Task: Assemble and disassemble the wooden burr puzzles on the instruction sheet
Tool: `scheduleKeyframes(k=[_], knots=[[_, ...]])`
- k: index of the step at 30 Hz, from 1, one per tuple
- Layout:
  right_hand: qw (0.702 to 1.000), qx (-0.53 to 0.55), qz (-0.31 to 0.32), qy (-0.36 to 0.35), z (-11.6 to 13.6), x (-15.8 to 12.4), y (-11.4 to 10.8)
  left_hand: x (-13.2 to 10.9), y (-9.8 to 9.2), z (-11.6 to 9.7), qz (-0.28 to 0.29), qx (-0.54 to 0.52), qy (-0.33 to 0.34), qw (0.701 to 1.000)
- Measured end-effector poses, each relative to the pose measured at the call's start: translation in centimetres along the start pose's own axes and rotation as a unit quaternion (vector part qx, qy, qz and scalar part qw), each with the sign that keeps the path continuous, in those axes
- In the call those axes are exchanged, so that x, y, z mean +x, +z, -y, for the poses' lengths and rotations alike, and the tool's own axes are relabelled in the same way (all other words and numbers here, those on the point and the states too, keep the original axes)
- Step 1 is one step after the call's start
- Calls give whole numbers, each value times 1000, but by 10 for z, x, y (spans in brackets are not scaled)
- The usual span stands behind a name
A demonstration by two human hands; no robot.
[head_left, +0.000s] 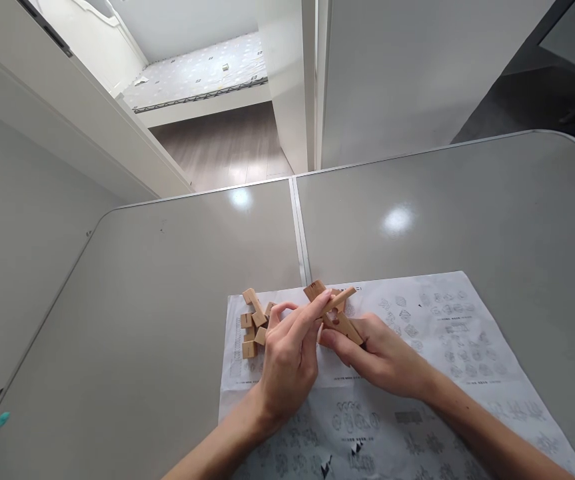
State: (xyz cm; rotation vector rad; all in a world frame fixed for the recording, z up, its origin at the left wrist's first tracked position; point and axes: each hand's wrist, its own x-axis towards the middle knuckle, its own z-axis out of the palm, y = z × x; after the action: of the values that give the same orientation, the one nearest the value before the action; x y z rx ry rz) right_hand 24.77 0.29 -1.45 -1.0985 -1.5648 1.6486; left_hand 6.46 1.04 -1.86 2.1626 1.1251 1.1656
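Both hands meet over a printed instruction sheet (447,333) on a grey table. My left hand (287,353) pinches a thin wooden stick (340,301) between thumb and forefinger. My right hand (377,353) grips a notched wooden puzzle piece (334,319), and the stick crosses it at an angle. Several loose notched wooden blocks (252,323) lie in a small heap on the sheet just left of my left hand.
The grey table (167,300) is made of two panels with a seam (300,233) down the middle. White partition walls (392,73) stand behind it, with a gap showing wood floor and a mattress beyond.
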Motion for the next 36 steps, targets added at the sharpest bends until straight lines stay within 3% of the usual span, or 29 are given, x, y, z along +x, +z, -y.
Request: scheduleKeyframes(k=[8,36], knots=[[999,14,33,11,1,-1,-7,2,-2,-2,13,-13,3,1000],[999,15,40,9,2,-2,-7,4,-2,0,7,-36,11,999]])
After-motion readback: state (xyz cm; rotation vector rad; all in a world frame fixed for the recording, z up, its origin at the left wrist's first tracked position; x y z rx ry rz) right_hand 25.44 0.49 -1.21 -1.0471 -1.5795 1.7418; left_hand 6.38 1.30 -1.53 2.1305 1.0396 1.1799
